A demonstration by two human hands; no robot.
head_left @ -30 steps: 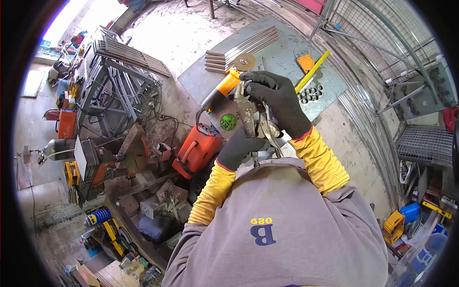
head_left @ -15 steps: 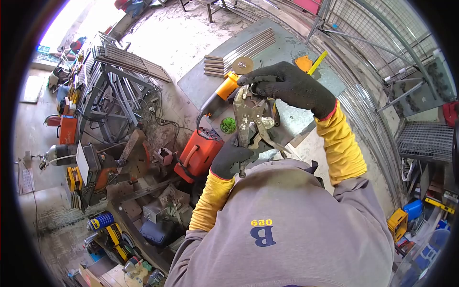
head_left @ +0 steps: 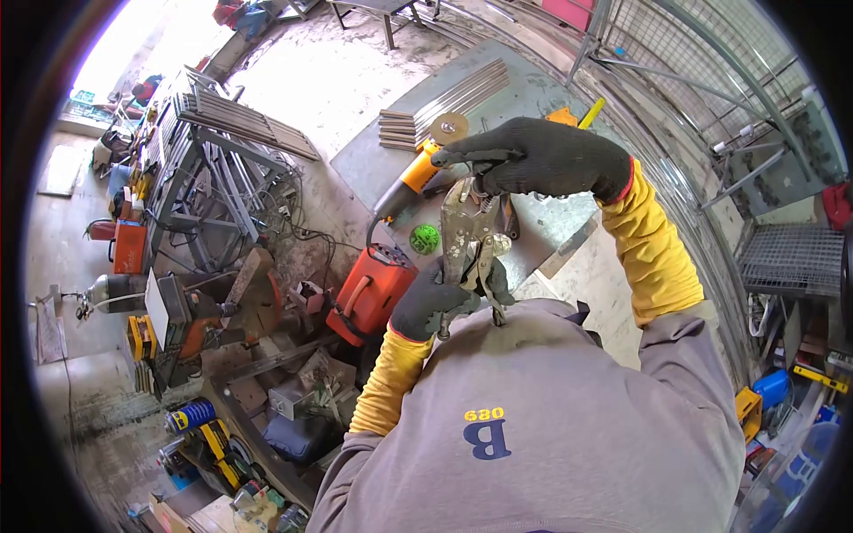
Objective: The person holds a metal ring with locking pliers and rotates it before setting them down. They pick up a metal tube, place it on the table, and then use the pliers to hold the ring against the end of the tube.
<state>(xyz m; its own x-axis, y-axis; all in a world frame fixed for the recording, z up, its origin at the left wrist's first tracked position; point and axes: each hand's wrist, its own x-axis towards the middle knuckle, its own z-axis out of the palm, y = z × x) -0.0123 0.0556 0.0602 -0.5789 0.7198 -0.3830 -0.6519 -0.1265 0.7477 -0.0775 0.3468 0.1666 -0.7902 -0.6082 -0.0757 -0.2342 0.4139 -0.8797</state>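
Note:
Upright in front of my chest is a pair of worn metal locking pliers (head_left: 458,235). My left hand (head_left: 426,300), in a dark glove, wraps its fingers around the lower end and handles. At the upper jaw end is my right hand (head_left: 555,158), also gloved. Its fingers reach left over the jaws and its thumb side presses against them, partly hiding what lies there. Behind the pliers, an orange angle grinder (head_left: 416,173) with a round disc (head_left: 449,127) lies on a grey metal sheet (head_left: 364,164).
Several cut metal bars (head_left: 471,93) lie on the sheet. A green round object (head_left: 425,238) is near an orange-red machine (head_left: 371,291). To the left stand a metal rack (head_left: 218,169) and a cut-off saw (head_left: 249,302). Long steel lengths (head_left: 693,249) run along the right.
The lever handle has swung in toward the body of the pliers, with my left fingers now around it. The pliers stand straighter. My right fingers have stretched out further left.

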